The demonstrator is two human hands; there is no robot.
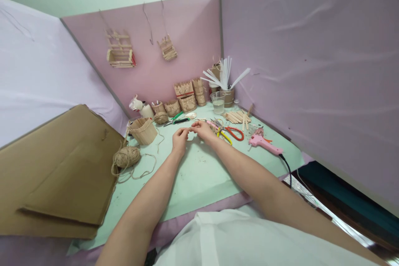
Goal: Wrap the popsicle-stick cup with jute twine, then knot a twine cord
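Note:
Over the middle of the table, my left hand (pixel 181 140) and my right hand (pixel 202 130) meet with their fingertips pinched close together. Whatever lies between the fingers is too small to make out. Just right of my right hand are scissors with red handles (pixel 234 133) and a tool with yellow handles (pixel 225 136). Pliers with green and black handles (pixel 181 120) lie behind my left hand. To its left stands a basket of wooden craft sticks (pixel 143 130), with a ball of twine (pixel 126 157) in front, its loose strand trailing on the table.
A pink glue gun (pixel 264 144) with a black cord lies at the right. Craft sticks (pixel 235 118), a plastic cup of liquid (pixel 218 102) and several small stick baskets (pixel 187 95) line the back. Cardboard sheets (pixel 62 174) cover the left side. Partition walls enclose the table.

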